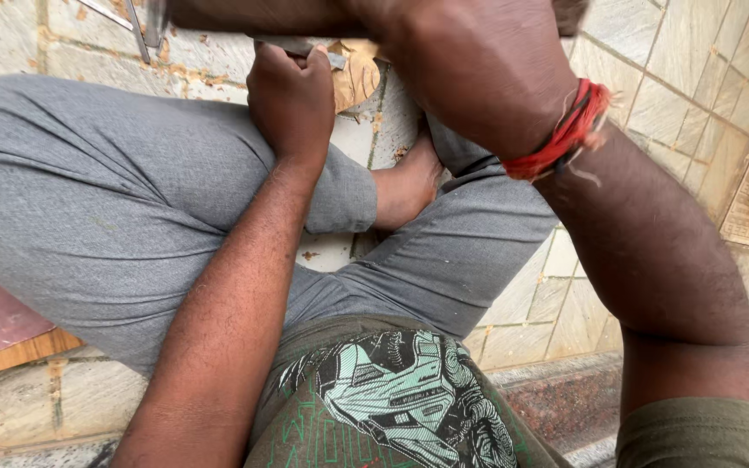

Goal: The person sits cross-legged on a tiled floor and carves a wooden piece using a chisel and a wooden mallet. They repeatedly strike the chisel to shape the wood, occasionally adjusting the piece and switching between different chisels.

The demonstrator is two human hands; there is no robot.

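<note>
Gripping a grey metal piece (301, 45) at twelve o'clock, the left hand (290, 97) is curled into a fist around it. The right hand (470, 65), toward one o'clock, is cropped; its fingers cannot be told.

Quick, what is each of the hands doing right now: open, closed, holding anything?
Left hand: closed in a fist around a thin metal tool.
Right hand: too close to the camera; cannot be told.

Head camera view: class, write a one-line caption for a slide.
Seated cross-legged on a tiled floor, a person's left hand grips a metal tool beside a wood piece; the right hand is raised close.
</note>
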